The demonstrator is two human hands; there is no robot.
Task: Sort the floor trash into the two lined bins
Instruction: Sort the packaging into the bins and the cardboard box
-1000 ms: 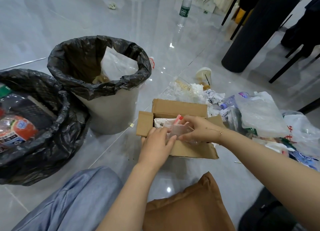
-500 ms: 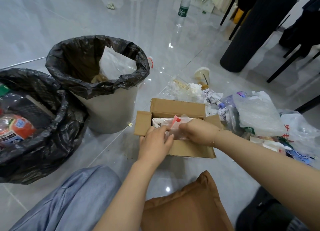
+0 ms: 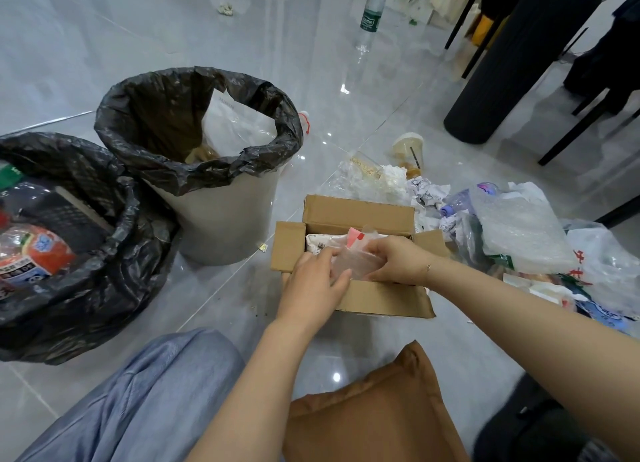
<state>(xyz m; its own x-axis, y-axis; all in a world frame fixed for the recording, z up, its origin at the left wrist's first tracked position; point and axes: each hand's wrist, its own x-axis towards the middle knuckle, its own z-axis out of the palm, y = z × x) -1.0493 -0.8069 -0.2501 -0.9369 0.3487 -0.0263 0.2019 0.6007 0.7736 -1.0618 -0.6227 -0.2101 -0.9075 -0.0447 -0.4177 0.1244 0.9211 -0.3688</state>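
An open cardboard box (image 3: 356, 212) sits on the floor in front of me with white packets inside. Both hands are over it on a clear plastic bag (image 3: 356, 261) with a red-and-white tag. My left hand (image 3: 315, 288) grips the bag's left end. My right hand (image 3: 394, 261) grips its right end. Two bins with black liners stand to the left: the white bin (image 3: 228, 219) holds plastic film and paper, and the near-left bin (image 3: 86, 281) holds a labelled bottle and other items.
A trash pile (image 3: 519, 233) of bubble wrap, plastic bags, crumpled paper and a bottle lies right of the box. A tipped drink cup (image 3: 410, 150) and a water bottle (image 3: 372, 11) lie farther off. A black column (image 3: 512, 63), chair legs, my blue-trousered knee and a brown cushion (image 3: 374, 413) surround me.
Both hands have pressed the clear bag lower into the box and drawn closer together. The camera view has shifted slightly.
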